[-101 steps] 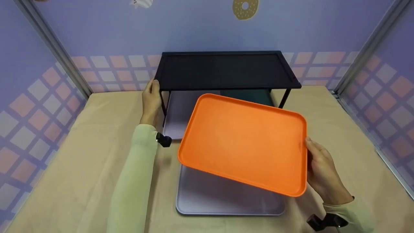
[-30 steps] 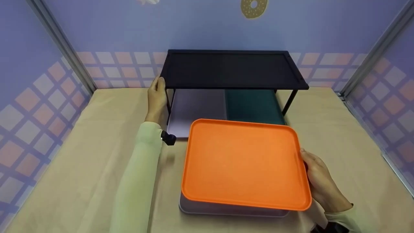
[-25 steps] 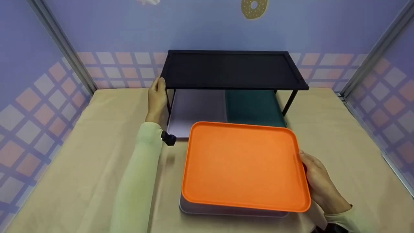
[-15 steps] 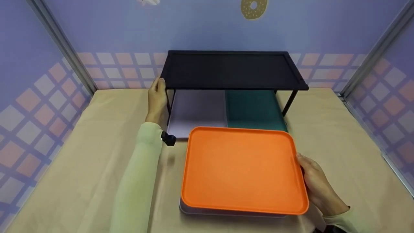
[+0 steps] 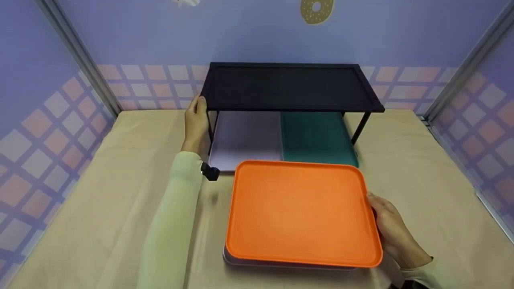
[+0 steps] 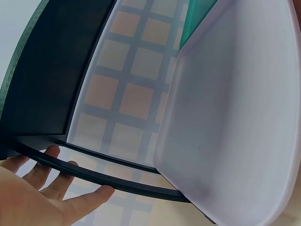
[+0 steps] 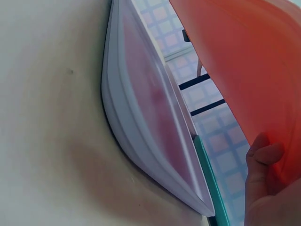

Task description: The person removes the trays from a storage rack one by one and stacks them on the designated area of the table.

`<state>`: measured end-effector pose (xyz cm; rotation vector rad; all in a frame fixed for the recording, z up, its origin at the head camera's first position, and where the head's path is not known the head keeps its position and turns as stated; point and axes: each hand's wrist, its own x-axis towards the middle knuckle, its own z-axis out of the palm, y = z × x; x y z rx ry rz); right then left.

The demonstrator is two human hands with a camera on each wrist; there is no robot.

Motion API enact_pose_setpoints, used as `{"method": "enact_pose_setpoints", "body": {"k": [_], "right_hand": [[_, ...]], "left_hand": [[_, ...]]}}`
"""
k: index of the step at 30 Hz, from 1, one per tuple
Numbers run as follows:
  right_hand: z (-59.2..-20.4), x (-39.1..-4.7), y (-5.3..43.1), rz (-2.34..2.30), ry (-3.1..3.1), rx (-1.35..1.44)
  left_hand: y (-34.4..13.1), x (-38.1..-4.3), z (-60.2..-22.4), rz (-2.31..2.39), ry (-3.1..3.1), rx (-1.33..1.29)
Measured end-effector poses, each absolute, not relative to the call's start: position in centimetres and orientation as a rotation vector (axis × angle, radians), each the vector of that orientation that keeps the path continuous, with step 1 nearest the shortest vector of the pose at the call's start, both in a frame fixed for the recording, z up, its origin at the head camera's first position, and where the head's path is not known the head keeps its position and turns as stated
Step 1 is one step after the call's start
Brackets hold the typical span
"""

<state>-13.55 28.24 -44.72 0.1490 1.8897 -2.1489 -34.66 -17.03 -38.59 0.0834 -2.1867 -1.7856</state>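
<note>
An orange tray (image 5: 301, 212) is gripped by my right hand (image 5: 395, 230) at its right edge, thumb on top and fingers beneath. It hovers above a pale lilac tray (image 7: 155, 113) on the table; the right wrist view shows a gap between them. My left hand (image 5: 196, 122) holds the left front corner of a black rack (image 5: 291, 86), with fingers and thumb about its leg (image 6: 94, 174). Under the rack lie another lilac tray (image 5: 247, 136) on the left and a teal tray (image 5: 317, 136) on the right, side by side.
A beige cloth (image 5: 120, 200) covers the table. Behind the rack rises a purple back wall (image 5: 257, 32) with a checked band, and walls stand at both sides. The rack's right front leg (image 5: 360, 128) stands beside the teal tray.
My right hand has brought the orange tray down and toward me, levelling it over the near lilac tray. More of the teal tray shows now. The left hand keeps its hold on the rack.
</note>
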Motion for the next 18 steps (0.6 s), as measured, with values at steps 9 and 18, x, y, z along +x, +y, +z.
{"method": "enact_pose_setpoints", "body": {"k": [9,18], "right_hand": [[-44.79,-13.61,28.02,-2.113,1.919,0.248],[-44.82,-13.71,28.55,-2.044,1.872,0.266]], "left_hand": [[-16.89,-34.83,-38.65,-1.809,-2.154,0.095],[-16.83,-34.71,-38.61,-1.792,-2.162,0.061]]}}
